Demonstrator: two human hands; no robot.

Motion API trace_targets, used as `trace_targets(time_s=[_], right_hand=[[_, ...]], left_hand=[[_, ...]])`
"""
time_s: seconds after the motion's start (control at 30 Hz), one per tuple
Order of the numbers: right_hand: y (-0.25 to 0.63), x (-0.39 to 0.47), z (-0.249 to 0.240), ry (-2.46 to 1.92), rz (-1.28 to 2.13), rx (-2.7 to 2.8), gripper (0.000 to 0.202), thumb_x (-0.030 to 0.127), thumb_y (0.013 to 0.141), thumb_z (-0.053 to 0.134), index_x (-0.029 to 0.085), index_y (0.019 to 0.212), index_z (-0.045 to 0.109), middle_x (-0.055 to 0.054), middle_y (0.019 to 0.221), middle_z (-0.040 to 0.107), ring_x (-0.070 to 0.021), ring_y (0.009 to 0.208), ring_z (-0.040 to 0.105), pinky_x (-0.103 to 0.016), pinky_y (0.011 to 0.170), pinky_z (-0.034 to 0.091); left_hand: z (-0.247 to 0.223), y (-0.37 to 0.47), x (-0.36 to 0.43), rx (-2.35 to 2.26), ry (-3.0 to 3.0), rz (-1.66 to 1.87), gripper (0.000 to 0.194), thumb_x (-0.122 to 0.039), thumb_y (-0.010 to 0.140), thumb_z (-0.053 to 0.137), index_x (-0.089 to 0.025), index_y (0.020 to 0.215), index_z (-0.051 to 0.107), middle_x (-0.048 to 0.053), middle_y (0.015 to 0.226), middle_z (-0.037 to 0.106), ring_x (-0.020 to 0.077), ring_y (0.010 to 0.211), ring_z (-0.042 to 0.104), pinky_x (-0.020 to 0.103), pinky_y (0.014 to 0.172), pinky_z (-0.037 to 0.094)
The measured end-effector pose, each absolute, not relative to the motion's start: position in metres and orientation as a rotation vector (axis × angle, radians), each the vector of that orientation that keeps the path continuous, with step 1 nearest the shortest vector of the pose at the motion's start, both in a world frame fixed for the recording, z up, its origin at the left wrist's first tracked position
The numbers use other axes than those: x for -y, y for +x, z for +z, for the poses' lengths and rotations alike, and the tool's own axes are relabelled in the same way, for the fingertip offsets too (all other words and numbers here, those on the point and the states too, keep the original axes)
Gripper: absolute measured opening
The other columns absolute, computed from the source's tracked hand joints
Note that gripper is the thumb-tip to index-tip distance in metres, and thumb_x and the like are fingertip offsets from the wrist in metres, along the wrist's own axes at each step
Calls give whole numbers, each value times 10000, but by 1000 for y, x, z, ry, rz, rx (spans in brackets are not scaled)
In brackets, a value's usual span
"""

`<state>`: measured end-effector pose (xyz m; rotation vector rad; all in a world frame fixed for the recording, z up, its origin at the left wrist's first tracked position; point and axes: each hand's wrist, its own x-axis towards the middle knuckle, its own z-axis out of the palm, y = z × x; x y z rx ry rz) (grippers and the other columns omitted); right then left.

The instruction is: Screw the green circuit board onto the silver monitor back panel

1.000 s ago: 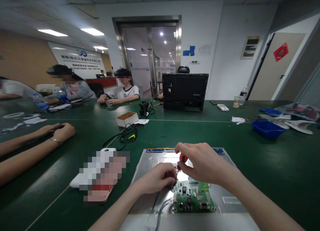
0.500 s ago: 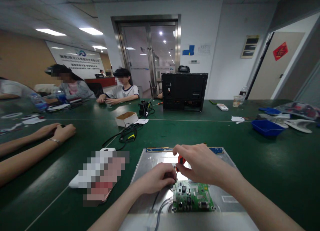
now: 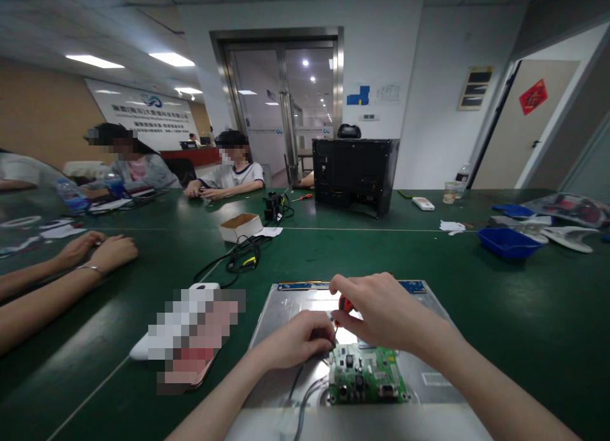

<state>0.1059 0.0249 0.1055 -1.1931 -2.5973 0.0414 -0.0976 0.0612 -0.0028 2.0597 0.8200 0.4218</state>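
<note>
My right hand (image 3: 376, 304) is closed round the red-and-black handle of a screwdriver (image 3: 346, 304). The screwdriver points down at the upper left corner of a green circuit board (image 3: 366, 374). My left hand (image 3: 302, 339) is closed beside the shaft, fingertips at that same corner; whether they pinch the shaft or a small part is hidden. Under the board lies a silver metal panel (image 3: 281, 307) with a blue circuit strip (image 3: 305, 286) along its far edge. Grey cables (image 3: 305, 403) run from the board's left side towards me.
Left of the panel lie a white device (image 3: 176, 320) and a pink phone (image 3: 204, 346), both blurred out. Farther back are black cables (image 3: 236, 260), a small box (image 3: 241, 227) and an upright black casing (image 3: 355, 174). A blue tray (image 3: 509, 243) lies right. A co-worker's hands (image 3: 112, 257) are at left.
My hands stay nearly in place while the screwdriver handle looks slightly turned. The black casing at the back has rotated a little. The co-worker's hands at left have shifted slightly left.
</note>
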Motion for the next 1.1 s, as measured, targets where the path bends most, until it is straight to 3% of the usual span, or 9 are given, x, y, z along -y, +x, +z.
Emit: trace_targets(time_s=[0.27, 0.43, 0.6, 1.1], right_hand=[[109, -25, 107, -1063, 111, 2633, 235, 170, 792, 565, 180, 1026, 551, -27, 901, 702, -148, 667, 598, -265, 516, 221], [107, -25, 104, -1132, 86, 2595, 148, 248, 844, 608, 192, 974, 565, -14, 871, 711, -164, 686, 616, -264, 525, 207], [104, -27, 100, -1096, 74, 2601, 125, 201, 848, 601, 196, 969, 571, -15, 876, 710, -168, 709, 629, -258, 538, 235], [105, -30, 96, -1045, 142, 2581, 284, 187, 834, 612, 205, 1111, 546, -29, 951, 717, -181, 751, 654, -269, 576, 303]], left_hand=[[-5, -98, -64, -848, 2030, 403, 139, -78, 750, 581, -160, 850, 634, -20, 752, 620, 149, 693, 561, 233, 648, 429], [-3, -97, -62, -840, 2033, 438, 113, -81, 737, 587, -164, 806, 622, -18, 743, 611, 148, 689, 553, 229, 644, 427], [-4, -98, -62, -837, 1991, 438, 103, -94, 752, 574, -160, 822, 610, -19, 740, 598, 144, 679, 550, 228, 634, 422], [-2, -99, -60, -887, 2011, 420, 156, -65, 716, 567, -165, 829, 607, -23, 747, 599, 143, 679, 546, 226, 633, 423]])
